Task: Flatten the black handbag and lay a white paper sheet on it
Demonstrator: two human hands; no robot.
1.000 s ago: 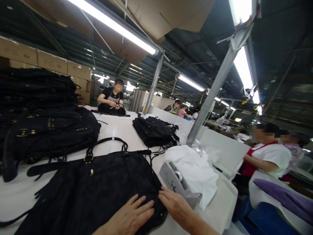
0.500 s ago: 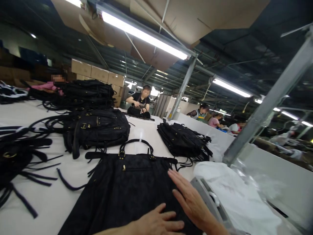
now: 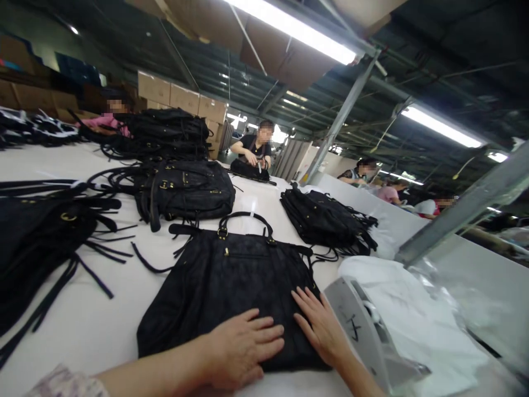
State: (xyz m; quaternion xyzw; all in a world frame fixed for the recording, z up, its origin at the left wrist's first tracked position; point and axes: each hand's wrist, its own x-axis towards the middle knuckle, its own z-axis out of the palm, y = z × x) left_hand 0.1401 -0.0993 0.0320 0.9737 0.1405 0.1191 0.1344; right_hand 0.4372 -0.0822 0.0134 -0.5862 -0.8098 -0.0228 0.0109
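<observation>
Your left hand (image 3: 243, 350) and right hand (image 3: 320, 325), two in all, lie flat with fingers spread on one black bag (image 3: 235, 281), lower center of the frame; one bag pile (image 3: 324, 220) sits right of center.

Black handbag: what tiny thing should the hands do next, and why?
Maybe slide the left hand toward the left side of the black handbag, because creases show there, while that hand and the right hand lie flat farther right.
</observation>
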